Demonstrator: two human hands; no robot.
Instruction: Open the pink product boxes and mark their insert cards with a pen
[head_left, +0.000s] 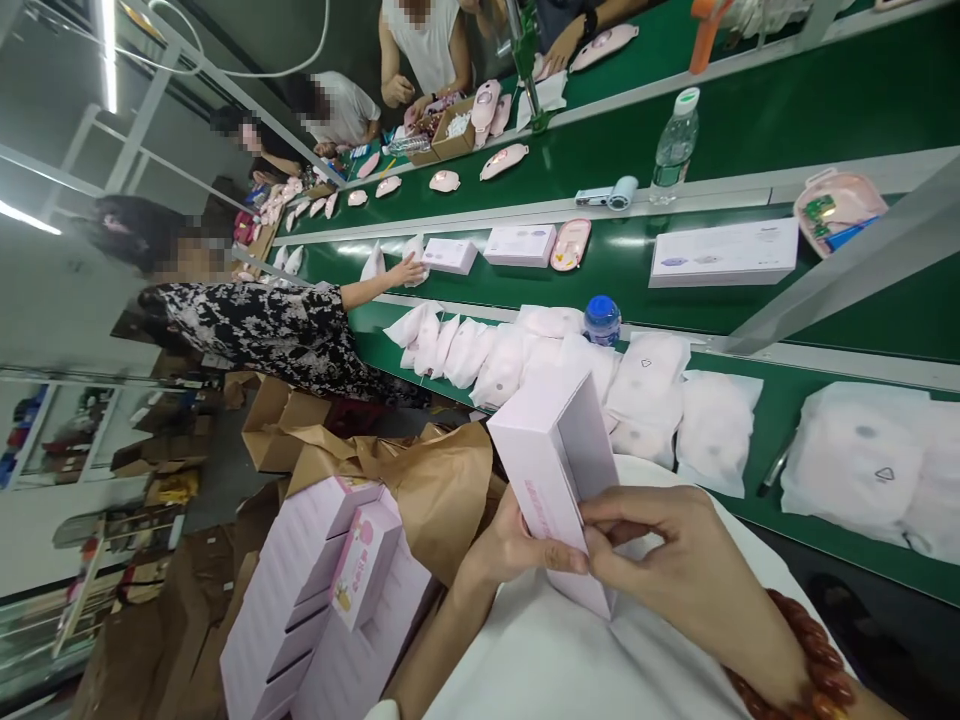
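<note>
A pale pink carton (529,465) stands tilted in front of my body, with its long side toward the right looking like an open, shadowed inside. My left hand (501,545) is wrapped round its lower left part, thumb across the printed face. On the near right edge, my right hand (660,540) pinches the carton with thumb and forefinger; a brown bead bracelet circles that wrist. Just beyond the carton, white pouches (499,365) with pinkish contents are heaped on the green bench. Whether anything sits inside the carton I cannot tell.
Stacked pink cartons (300,590) fill a brown box at lower left. Finished-looking cartons (724,252) lie on the green conveyor (630,265). A blue-capped bottle (602,320) and a water bottle (676,145) stand nearby. A co-worker in a patterned dress (262,330) reaches over the belt.
</note>
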